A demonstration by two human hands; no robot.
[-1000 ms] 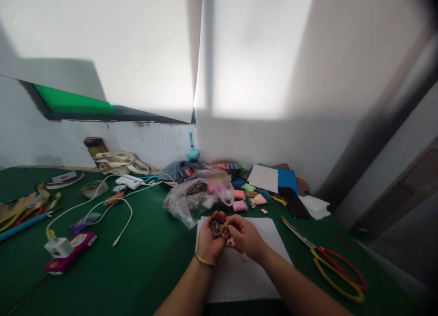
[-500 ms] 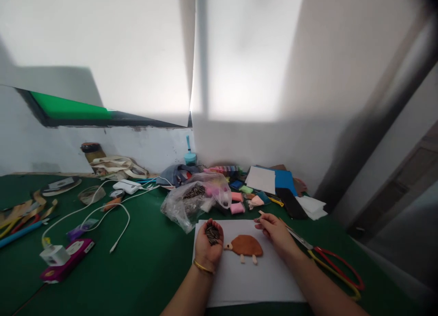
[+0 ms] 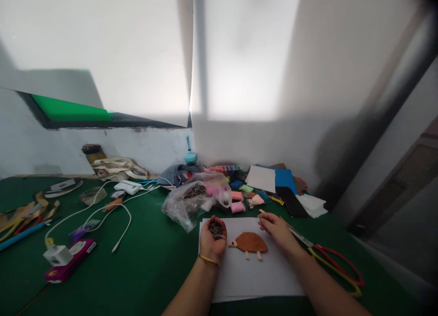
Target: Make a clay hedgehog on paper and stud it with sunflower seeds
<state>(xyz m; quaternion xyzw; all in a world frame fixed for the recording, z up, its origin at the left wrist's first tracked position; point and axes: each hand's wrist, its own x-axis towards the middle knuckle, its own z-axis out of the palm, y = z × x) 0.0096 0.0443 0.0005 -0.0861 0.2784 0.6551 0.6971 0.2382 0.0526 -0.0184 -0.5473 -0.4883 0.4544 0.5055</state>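
Observation:
My left hand [image 3: 212, 243] is cupped palm up over the left part of the white paper [image 3: 260, 279], curled around a small heap of dark sunflower seeds [image 3: 215, 230]. On the paper, just right of it, lies a flat hedgehog figure [image 3: 251, 242] that looks like clay: brown body, pale pointed face with a dark eye, two pale legs. My right hand [image 3: 273, 227] is above the paper's upper right side, thumb and fingers pinched together. A small dark sliver, seemingly one seed, shows at its fingertips, apart from the figure.
Large scissors [image 3: 335, 266] with red and yellow handles lie beside my right forearm. Behind the paper are a plastic bag [image 3: 186, 209] of seeds and several coloured clay packs [image 3: 237, 207]. White cables [image 3: 128, 220] and a purple power strip [image 3: 70, 261] spread across the left.
The paper and figure appear slightly further right in view, as do both hands. My left hand still cups the seeds, and my right hand stays pinched.

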